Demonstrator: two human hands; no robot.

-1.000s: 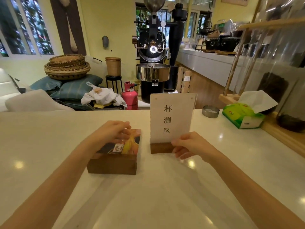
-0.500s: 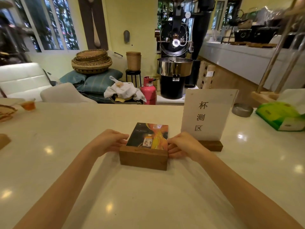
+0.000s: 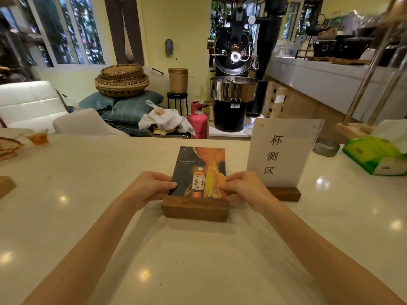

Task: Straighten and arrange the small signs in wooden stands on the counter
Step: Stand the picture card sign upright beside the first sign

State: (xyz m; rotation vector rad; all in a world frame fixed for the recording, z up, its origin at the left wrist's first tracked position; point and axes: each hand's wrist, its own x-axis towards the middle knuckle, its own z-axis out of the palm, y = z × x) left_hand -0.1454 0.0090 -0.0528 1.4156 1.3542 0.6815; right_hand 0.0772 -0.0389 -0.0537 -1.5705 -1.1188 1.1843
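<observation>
A dark picture card (image 3: 199, 170) showing a bottle stands in a wide wooden stand (image 3: 195, 209) in the middle of the white counter (image 3: 198, 260). My left hand (image 3: 152, 187) grips the card's left edge and my right hand (image 3: 242, 188) grips its right edge, low down by the stand. To the right, touching neither hand, a white sign (image 3: 283, 153) with three black characters stands upright in its own wooden stand (image 3: 284, 193).
A green tissue box (image 3: 374, 157) and a small metal dish (image 3: 326, 147) lie at the right. A glass of amber drink (image 3: 39, 137) and a wooden piece (image 3: 5, 186) are at the left edge. A wooden rack foot (image 3: 352, 130) stands behind the tissue box.
My right hand left the white sign and came to the picture card. The card went from leaning back and low to standing more upright, with both hands on its edges.
</observation>
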